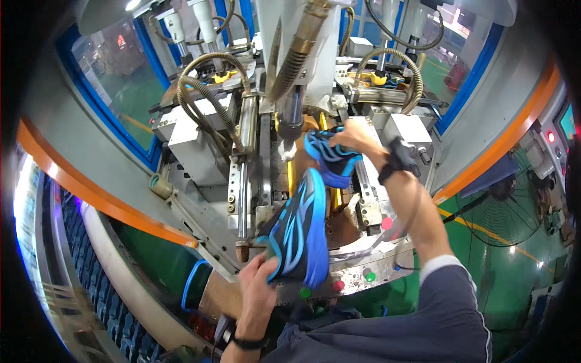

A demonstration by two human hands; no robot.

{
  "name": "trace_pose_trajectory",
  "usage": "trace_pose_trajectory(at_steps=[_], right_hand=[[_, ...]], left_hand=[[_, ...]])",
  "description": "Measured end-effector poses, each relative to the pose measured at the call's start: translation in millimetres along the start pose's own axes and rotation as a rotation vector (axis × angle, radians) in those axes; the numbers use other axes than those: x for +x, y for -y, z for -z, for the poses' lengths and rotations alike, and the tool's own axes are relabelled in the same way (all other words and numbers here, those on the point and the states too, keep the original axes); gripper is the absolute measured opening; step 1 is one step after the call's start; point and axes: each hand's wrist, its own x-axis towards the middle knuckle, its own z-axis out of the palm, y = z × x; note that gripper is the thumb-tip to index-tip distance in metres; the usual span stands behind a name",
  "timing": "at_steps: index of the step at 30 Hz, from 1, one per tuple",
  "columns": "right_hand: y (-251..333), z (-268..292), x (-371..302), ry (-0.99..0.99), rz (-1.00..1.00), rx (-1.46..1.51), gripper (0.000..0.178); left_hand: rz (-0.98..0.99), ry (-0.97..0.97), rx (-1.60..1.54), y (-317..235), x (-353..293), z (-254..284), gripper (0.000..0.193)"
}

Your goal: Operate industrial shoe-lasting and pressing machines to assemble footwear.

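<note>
My left hand point(257, 279) is closed on the near end of a black shoe upper point(301, 233) with light-blue strips and a deeper blue side. That shoe upper tilts over the front of the machine, its narrow end pointing away from me. Farther in, my right hand point(356, 137) grips a second, matching shoe upper point(334, 160) by its far part, between the machine's yellow-edged rails. A metal rod with a dark tip point(290, 124) comes down just left of it. My fingers partly cover both uppers, and the left hand is slightly blurred.
Metal cylinders point(247, 124) and hoses flank the work spot. Green and red buttons point(339, 285) line the machine's front panel point(378, 269). Orange-edged housing walls point(109, 206) curve round both sides. A black floor fan point(502, 209) stands at right; a conveyor point(112, 290) runs at left.
</note>
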Motion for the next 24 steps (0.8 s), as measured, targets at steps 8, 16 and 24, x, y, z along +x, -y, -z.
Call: trace_pose_trajectory(at_steps=[8,16,24], right_hand=[[-9.9,-163.2,39.5,-0.564,0.153,-0.071,0.049],[-7.3,-211.8,-188.5,-0.288,1.05,0.291,0.03],[-54.0,-379.2,-246.7,0.324,1.132,0.265,0.024]], left_hand=[[-0.358,-0.625,0.127,13.4,-173.8,69.3,0.021],[-0.315,-1.119,-0.281,111.4,-261.5,85.2,0.042],[-0.185,-1.287,-0.553,219.2,-339.9,91.4,0.034]])
